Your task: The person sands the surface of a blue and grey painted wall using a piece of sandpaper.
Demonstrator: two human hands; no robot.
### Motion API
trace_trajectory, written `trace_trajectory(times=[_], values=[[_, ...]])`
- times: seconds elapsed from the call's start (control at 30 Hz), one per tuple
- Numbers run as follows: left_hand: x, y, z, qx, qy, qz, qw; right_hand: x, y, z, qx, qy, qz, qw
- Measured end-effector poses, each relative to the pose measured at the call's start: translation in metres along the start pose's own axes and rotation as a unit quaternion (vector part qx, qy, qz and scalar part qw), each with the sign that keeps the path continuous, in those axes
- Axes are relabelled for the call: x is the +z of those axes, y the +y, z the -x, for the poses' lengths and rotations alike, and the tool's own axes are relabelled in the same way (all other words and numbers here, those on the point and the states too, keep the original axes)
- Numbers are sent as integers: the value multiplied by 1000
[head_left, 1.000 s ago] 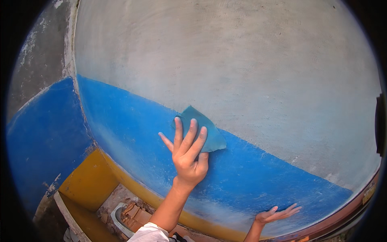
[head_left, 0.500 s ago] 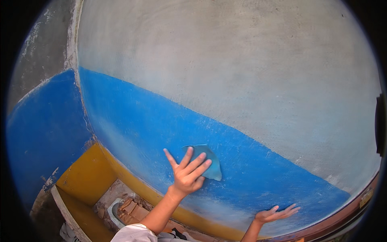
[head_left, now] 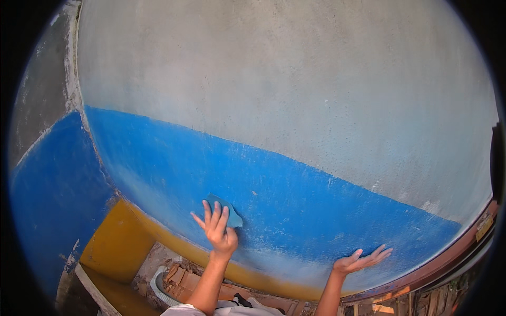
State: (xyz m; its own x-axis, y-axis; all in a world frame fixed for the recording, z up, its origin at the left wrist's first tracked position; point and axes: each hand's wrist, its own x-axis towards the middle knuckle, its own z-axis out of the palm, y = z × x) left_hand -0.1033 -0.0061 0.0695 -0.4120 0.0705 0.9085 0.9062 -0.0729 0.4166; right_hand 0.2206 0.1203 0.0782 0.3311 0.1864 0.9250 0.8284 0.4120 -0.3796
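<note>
My left hand (head_left: 216, 229) lies against the blue band (head_left: 274, 181) of the wall, fingers spread and pointing up. Beneath its fingers is a thin teal sheet (head_left: 231, 211), pressed to the paint; its top and right edges stick out, and I cannot tell whether it is cloth or abrasive paper. Farther right and lower, my right hand (head_left: 363, 260) rests open at the wall's lower blue part, fingers stretched to the right, holding nothing.
Above the blue band the wall is grey plaster (head_left: 295, 73). At lower left a yellow-walled trough (head_left: 116, 237) holds broken brown pieces (head_left: 179, 276) and a curved pale fixture (head_left: 157, 284). A reddish-brown edge (head_left: 421, 276) runs along the lower right, above piled wood pieces (head_left: 437, 303).
My left hand and the teal sheet have moved left along the blue band. The view has shifted a little. My right hand stays at nearly the same place.
</note>
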Motion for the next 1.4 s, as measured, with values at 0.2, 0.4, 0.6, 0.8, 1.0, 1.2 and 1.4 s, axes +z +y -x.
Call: trace_trajectory(times=[0.2,0.4,0.6,0.8,1.0,1.2,1.4], values=[[9,64,-112,73,-63,14,995,-1,11,0,-10,11,-5,1000],[-3,11,41,-85,-43,41,995,2,11,5,-38,3,-5,999],[-4,17,-104,-52,20,18,998,0,16,9,-41,0,16,999],[4,25,24,41,-71,45,996,-1,11,9,-39,-9,28,999],[-10,15,-104,-104,52,32,993,4,15,13,-37,-3,29,999],[-3,35,1,82,-126,74,986,2,9,10,-32,-10,7,999],[-21,-19,-60,-113,9,1,994,-2,16,18,-41,-32,34,998]])
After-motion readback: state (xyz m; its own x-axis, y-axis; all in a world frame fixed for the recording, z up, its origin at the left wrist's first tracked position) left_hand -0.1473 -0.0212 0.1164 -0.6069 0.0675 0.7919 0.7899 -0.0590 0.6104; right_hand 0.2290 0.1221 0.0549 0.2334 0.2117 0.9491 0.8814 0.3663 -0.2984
